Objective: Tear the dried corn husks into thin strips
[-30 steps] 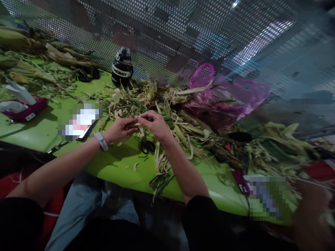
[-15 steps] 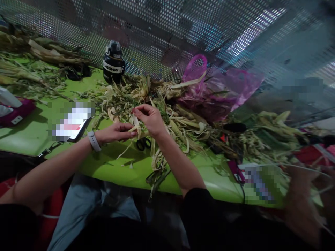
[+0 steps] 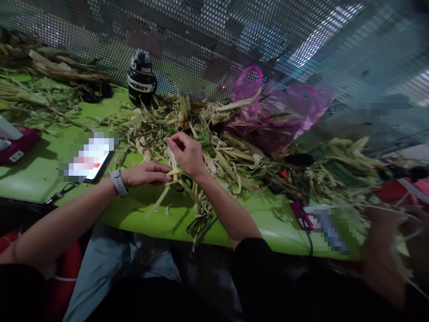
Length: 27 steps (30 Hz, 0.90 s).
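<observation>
My left hand (image 3: 147, 173), with a white watch band on the wrist, pinches a pale strip of corn husk (image 3: 173, 171) at a place where strips cross. Above and to the right, my right hand (image 3: 188, 154) has thumb and fingertips closed on the upper end of the same husk. A loose tail of husk hangs down toward the table from the left fingertips. Just under the hands lie scissors (image 3: 187, 180), of which black handle loops show. Beyond them spreads a heap of dried husk strips (image 3: 181, 112), some of it hidden behind my right hand.
A black bottle (image 3: 141, 80) stands behind the heap. A lit phone (image 3: 95, 156) lies to the left, near a tissue box (image 3: 22, 145). A pink plastic bag (image 3: 268, 120) sits at the back right. Another person's arm (image 3: 385, 250) reaches in at the right edge of the green table (image 3: 134, 219).
The hanging husk tail has swung out longer below my left hand, and the strip between both hands looks more drawn out. The view has shifted slightly; both hands keep their pinch.
</observation>
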Available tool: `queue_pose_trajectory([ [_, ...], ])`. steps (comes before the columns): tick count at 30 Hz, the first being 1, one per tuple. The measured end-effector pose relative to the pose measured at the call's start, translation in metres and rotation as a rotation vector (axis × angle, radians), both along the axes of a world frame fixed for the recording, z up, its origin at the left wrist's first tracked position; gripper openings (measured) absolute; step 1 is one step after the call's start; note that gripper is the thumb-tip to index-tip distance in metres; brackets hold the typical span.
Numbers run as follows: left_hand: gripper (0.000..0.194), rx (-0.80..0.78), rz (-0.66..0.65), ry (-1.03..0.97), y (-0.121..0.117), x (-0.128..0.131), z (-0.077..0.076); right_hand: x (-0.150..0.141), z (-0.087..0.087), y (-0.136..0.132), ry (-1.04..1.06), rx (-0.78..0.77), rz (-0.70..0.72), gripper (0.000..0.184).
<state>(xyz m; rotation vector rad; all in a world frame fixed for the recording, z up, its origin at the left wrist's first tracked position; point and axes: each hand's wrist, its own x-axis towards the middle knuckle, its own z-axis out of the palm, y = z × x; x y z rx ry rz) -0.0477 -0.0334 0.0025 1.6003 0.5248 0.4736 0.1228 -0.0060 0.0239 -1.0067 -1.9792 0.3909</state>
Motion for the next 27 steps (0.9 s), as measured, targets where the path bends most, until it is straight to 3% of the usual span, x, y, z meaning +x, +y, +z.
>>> queue_pose_trajectory([
  [3,0.028,-0.100,0.003,-0.042,0.000,0.002,-0.003,-0.003,-0.001,-0.001,0.000,0.016,0.046,0.035],
  [11,0.031,-0.021,-0.043,0.048,-0.001,0.007,-0.009,-0.002,-0.007,0.005,-0.006,-0.017,0.004,0.039],
  [13,0.031,-0.056,0.017,0.042,0.000,0.005,-0.010,0.002,-0.003,0.007,-0.025,-0.094,-0.001,0.043],
  [17,0.030,-0.027,0.365,-0.121,0.006,0.002,-0.010,0.012,0.011,0.008,-0.102,-0.268,0.044,0.053],
  [19,0.032,-0.002,0.462,-0.155,0.008,0.000,-0.010,0.016,0.017,0.007,-0.160,-0.284,0.072,0.054],
  [24,0.033,-0.004,0.446,-0.140,0.007,0.000,-0.009,0.020,0.018,0.012,-0.145,-0.249,0.185,0.047],
  [27,0.035,-0.015,0.434,-0.136,0.006,0.001,-0.007,0.021,0.013,0.017,-0.074,-0.150,0.175,0.037],
])
